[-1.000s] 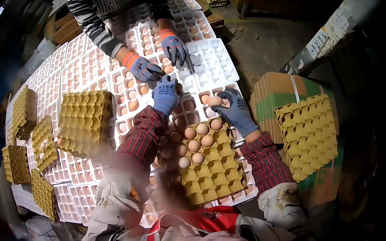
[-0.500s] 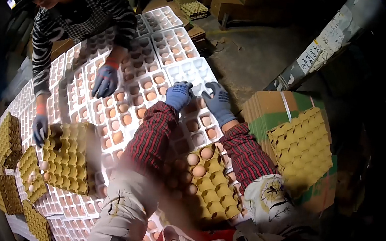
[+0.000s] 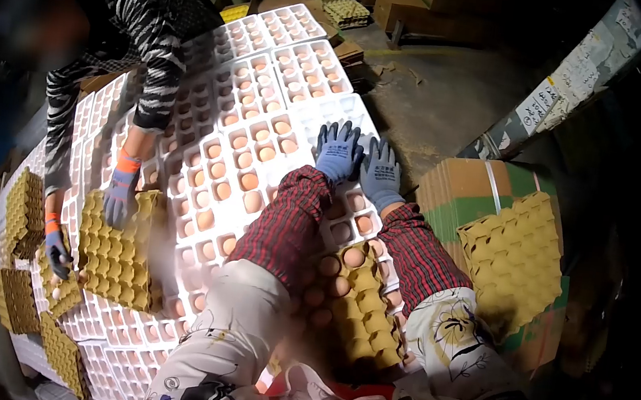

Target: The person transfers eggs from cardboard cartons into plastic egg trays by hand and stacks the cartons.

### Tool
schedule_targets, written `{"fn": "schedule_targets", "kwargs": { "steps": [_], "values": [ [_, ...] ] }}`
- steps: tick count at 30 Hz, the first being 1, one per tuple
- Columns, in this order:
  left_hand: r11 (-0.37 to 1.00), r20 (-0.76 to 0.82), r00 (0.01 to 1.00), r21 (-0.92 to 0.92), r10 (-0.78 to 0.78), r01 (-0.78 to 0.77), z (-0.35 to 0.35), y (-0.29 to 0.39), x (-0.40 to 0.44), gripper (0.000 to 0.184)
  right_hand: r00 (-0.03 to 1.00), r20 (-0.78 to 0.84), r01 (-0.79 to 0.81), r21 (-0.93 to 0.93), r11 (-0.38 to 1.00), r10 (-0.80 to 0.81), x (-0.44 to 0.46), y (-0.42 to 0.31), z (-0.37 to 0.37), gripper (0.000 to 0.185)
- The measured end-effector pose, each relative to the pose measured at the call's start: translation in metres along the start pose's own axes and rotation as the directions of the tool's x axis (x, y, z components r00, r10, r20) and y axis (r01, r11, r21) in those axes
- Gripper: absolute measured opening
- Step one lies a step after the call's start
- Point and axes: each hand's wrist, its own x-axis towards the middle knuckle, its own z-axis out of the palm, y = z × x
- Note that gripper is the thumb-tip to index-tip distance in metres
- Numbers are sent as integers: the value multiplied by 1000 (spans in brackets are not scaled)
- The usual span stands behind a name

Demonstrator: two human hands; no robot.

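Note:
My left hand (image 3: 339,154), in a blue-grey glove, lies flat with fingers stretched forward on a white foam egg tray (image 3: 355,110) whose far cells hold no eggs. Close beside it, my right hand (image 3: 379,177), gloved alike, rests open along the tray's right edge. No object shows in either hand; what lies under the palms is hidden. Below my wrists, a few brown eggs (image 3: 364,224) sit in white cells. Nearer my body is a yellow pulp egg tray (image 3: 372,312) with several eggs (image 3: 353,258) at its left side, partly under my left sleeve's shadow.
White trays of eggs (image 3: 248,181) cover the surface to the left. A co-worker's gloved hand (image 3: 120,198) is at a pulp tray stack (image 3: 114,258). At right, another pulp tray (image 3: 513,262) leans on flattened cartons (image 3: 451,189). A post (image 3: 567,83) stands beyond.
My left hand has gone from curled to flat, fingers stretched; my right hand's fingers have straightened beside it. The co-worker's hand has come down onto the pulp tray stack. The view has shifted slightly.

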Motion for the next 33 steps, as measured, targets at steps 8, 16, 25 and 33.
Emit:
{"fn": "schedule_targets", "kwargs": {
  "steps": [8,16,25,33],
  "values": [
    [512,45,989,-852,-140,111,-158,-22,-180,31,931,-296,236,47,971,-212,-26,-7,-11,63],
    [967,109,992,-240,-57,82,-204,33,-391,42,685,219,535,497,683,-695,-233,-69,-158,37],
    [947,8,981,-259,-195,191,-161,49,-412,35,891,235,-127,951,283,-388,-266,-57,-149,31],
    [-72,392,822,-914,-414,400,-169,22,-406,34,833,180,466,283,838,-524,-230,-49,-145,41]
  ]
}}
